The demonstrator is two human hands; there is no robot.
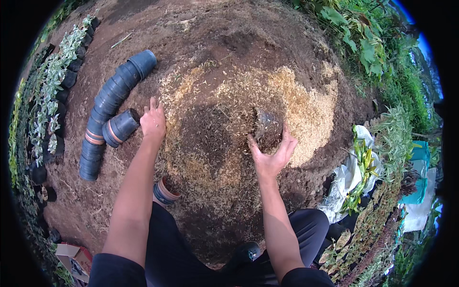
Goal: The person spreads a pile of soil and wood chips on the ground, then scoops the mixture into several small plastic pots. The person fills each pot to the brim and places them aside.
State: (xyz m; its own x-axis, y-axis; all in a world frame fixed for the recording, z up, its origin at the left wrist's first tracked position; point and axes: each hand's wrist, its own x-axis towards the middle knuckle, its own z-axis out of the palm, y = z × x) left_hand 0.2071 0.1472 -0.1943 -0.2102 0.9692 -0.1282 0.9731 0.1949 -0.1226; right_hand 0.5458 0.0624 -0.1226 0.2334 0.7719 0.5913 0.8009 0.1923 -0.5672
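Note:
My left hand hovers or rests over the soil with its fingers extended, and nothing shows in its grasp. Just left of it, a short stack of black plastic plant pots lies tilted, one rim terracotta-coloured. My right hand spans a soil-smeared plastic container, thumb on one side and fingers on the other. Its rim looks ragged, and part of it is hidden by soil and husks. Between my hands spreads a patch of dark soil mixed with pale husks.
A long curved row of nested black pots lies at left. Terracotta-coloured nested pots stand by my left knee. Potted variegated plants line the left edge. White plastic sheeting and plants border the right. A cardboard box sits lower left.

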